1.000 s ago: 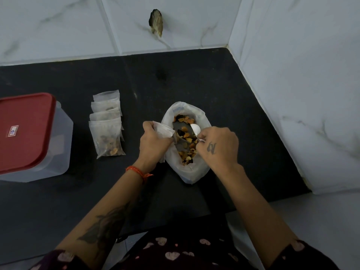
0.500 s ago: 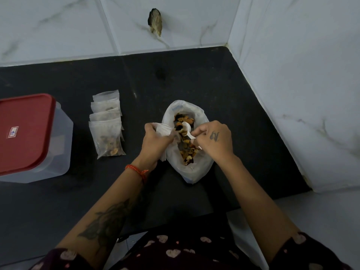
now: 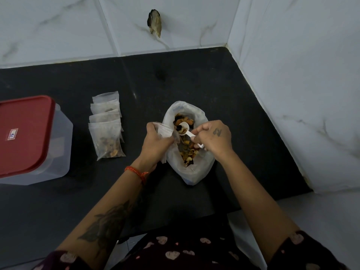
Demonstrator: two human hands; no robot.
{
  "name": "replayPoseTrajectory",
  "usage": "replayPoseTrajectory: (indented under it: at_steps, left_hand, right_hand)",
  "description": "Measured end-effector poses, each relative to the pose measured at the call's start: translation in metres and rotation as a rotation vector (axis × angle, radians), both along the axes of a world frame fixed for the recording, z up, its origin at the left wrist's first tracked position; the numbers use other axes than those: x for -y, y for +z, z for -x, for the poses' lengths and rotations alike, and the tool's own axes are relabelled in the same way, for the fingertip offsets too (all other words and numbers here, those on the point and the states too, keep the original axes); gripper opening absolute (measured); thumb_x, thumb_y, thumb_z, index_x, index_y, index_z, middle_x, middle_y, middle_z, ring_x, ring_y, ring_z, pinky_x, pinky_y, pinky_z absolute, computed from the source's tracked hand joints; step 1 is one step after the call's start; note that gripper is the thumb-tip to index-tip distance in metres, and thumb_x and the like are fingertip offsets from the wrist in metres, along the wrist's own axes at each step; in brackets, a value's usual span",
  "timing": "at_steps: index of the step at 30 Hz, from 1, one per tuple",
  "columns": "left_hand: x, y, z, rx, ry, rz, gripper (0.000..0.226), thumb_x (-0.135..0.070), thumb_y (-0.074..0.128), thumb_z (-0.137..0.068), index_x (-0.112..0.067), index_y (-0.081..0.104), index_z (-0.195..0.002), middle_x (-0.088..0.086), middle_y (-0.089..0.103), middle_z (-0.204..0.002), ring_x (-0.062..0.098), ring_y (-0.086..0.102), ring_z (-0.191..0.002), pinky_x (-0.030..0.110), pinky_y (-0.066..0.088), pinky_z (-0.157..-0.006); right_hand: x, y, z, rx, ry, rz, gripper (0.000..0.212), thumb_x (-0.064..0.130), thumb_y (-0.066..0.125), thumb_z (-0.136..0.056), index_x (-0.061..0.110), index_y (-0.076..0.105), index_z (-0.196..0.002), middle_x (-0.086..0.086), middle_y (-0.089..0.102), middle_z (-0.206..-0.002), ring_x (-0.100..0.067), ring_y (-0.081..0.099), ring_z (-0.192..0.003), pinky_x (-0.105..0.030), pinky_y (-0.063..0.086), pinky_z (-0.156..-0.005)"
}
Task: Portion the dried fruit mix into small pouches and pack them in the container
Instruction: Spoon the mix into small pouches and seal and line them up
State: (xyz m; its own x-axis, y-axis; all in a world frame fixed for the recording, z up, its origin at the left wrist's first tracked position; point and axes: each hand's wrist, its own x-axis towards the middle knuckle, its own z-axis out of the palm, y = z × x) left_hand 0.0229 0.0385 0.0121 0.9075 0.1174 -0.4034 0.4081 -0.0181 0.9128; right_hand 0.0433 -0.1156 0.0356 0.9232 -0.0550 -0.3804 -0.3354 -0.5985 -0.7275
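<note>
- Both hands were working over the open bag of dried fruit mix [image 3: 190,152], which stood on the black worktop [image 3: 224,90] near the corner of the tiled wall.
- Her left hand [image 3: 155,142] was closed around a small clear pouch [image 3: 164,130], holding its mouth open just at the left rim of the bag.
- Her right hand [image 3: 213,138] pinched the handle of a small white scoop [image 3: 184,129] with curled fingers; the bowl of the scoop was above the fruit and pointed toward the mouth of the pouch.
- Some pieces of fruit lay in the bowl of the scoop; how many I could not tell.
- To the left of the bag, well apart from it, a row of small pouches [image 3: 107,126] lay on the worktop, each overlapping the next one. The nearest one showed fruit inside.
- Further left stood the clear plastic container [image 3: 60,152], with a red lid [image 3: 25,133] closed on it and partly cut by the edge of the view.
- A red thread band [image 3: 137,171] was around the left wrist, and a dark tattoo showed on the left forearm.
- On the white marble tile behind the worktop there was a broken dark hole [image 3: 154,23].
</note>
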Motion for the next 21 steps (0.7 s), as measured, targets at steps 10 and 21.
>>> replayPoseTrajectory:
  at_steps: [10, 21]
  left_hand:
    - [-0.0028, 0.0029, -0.0025, -0.029, -0.032, 0.004, 0.049, -0.005, 0.063, -0.084, -0.019, 0.031, -0.118, -0.004, 0.047, -0.100, 0.011, 0.056, -0.087, 0.025, 0.051, -0.063]
    - [-0.0032, 0.0056, -0.0059, -0.054, -0.041, 0.034, 0.057, 0.003, 0.061, -0.081, -0.022, 0.029, -0.121, -0.005, 0.045, -0.102, 0.013, 0.053, -0.088, 0.027, 0.050, -0.062]
  right_hand:
    - [-0.0071, 0.0013, -0.0056, 0.025, 0.023, 0.018, 0.013, 0.013, 0.069, -0.083, 0.023, 0.073, -0.089, 0.015, 0.062, -0.064, 0.010, 0.056, -0.046, -0.004, 0.036, -0.040]
    - [0.0006, 0.0072, -0.0048, -0.116, -0.186, -0.218, 0.010, 0.007, 0.066, -0.084, 0.017, 0.070, -0.083, 0.003, 0.071, -0.074, -0.005, 0.068, -0.063, -0.016, 0.040, -0.046]
